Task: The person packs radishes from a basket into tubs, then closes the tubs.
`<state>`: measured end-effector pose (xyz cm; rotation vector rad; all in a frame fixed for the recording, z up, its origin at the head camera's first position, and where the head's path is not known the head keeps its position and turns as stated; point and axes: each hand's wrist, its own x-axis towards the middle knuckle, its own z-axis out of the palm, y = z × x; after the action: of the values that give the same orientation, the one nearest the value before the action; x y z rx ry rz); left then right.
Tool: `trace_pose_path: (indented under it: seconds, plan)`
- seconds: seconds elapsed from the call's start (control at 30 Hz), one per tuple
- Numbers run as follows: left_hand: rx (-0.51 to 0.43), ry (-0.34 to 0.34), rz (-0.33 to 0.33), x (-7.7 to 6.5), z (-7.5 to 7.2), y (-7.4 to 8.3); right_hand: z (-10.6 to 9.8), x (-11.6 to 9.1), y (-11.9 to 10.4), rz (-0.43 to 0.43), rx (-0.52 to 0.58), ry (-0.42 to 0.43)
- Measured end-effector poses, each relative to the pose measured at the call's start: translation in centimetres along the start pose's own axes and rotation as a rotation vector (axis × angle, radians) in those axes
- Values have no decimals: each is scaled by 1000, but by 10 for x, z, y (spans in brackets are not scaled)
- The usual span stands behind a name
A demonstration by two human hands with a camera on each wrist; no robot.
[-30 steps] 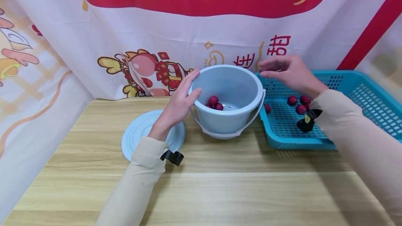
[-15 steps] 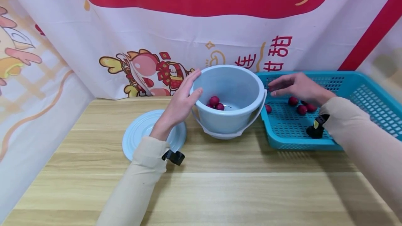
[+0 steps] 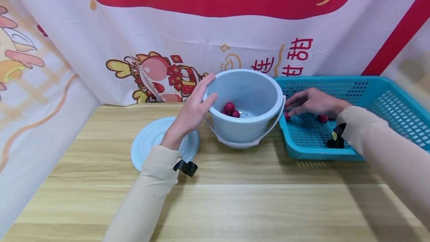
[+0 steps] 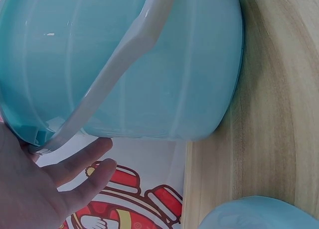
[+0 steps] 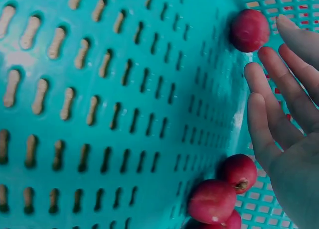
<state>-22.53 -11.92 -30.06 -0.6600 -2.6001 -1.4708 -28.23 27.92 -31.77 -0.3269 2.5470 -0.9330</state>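
My left hand [image 3: 193,109] rests against the left side of the light blue bucket [image 3: 240,132], fingers straight at its rim. In the left wrist view, the fingers of that hand [image 4: 82,176] extend beside the bucket wall, near the end of the pale handle [image 4: 117,67]. A few red radishes [image 3: 229,107] lie inside the bucket. My right hand [image 3: 314,102] is low in the teal basket [image 3: 320,152], fingers extended near a lone radish [image 3: 287,116]. In the right wrist view, a gap separates my right hand [image 5: 294,119] from that radish [image 5: 250,31].
More radishes [image 5: 212,201] lie in the basket, partly hidden by my right hand in the head view. A round blue lid [image 3: 142,148] lies on the wooden table [image 3: 215,208] left of the bucket. A printed cloth [image 3: 188,34] hangs behind.
My right hand has moved from above the bucket's right rim down into the basket, close to the lone radish. The left hand stays at the bucket.
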Motion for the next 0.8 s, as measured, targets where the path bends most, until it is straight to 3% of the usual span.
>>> trace_pose_path:
  seconds: [0.27,0.8]
  plan:
    - [-12,2,-3,1,0,-3,5,9,2,5,-36,-86]
    - [-5,3,-2,1,1,-2,3,11,-1,4,-115,-29]
